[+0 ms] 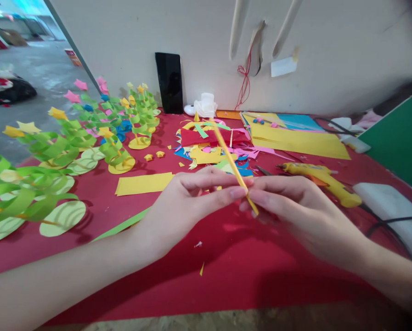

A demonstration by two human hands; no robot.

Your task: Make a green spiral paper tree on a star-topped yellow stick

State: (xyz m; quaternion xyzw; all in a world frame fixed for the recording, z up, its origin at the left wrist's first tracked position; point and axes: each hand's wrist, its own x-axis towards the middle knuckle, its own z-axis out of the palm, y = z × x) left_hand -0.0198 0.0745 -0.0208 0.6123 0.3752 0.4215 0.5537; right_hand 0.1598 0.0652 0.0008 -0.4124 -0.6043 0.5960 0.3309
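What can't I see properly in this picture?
Head view:
Green strip: one end hidden by the left hand.
Right hand: some fingers hidden behind its thumb.
Scraps: lower ones hidden under others.
Green board: cut off by the right edge.
Floor box: too small and blurred to read.

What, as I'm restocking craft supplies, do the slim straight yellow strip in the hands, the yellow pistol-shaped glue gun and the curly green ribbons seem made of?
Slim yellow strip: probably folded or rolled paper, slightly shiny; its colour resembles the flat yellow sheets.
Glue gun: likely hard plastic, smooth; the body looks moulded.
Green ribbons: apparently matte paper; thin, flat and holding their curls.
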